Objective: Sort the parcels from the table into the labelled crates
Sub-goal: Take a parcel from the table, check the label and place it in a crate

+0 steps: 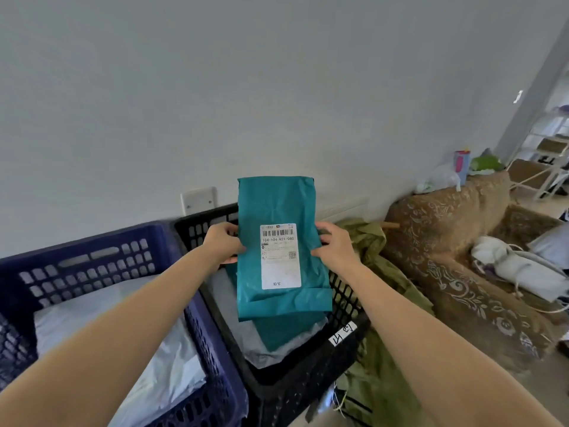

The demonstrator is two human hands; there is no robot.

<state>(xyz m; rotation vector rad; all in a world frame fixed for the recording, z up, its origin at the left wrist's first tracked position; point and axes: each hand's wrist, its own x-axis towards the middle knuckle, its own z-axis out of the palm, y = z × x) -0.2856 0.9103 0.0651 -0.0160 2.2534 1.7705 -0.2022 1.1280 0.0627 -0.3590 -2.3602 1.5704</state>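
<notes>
The left hand (223, 241) and right hand (334, 245) pinch the parcel (277, 204) by its side edges at mid-length, equally near, holding it above the black crate (348, 306), long axis running from near rim to far rim.

A plain pale grey wall (277, 87) fills most of what I see ahead, with a white rectangular wall plate (198, 200) set low on it. To my right stands a brown sofa with a pale floral pattern (446, 235) — a pink-and-blue bottle (462, 163) and a clear plastic bag (443, 180) sit on its backrest. A white bundled cloth (523, 269) lies on the seat. A crumpled olive-green sheet (366, 238) lies beside the sofa. Far right, daylight brightens a white metal shelf rack (551, 146) — everything there looks washed out.
</notes>
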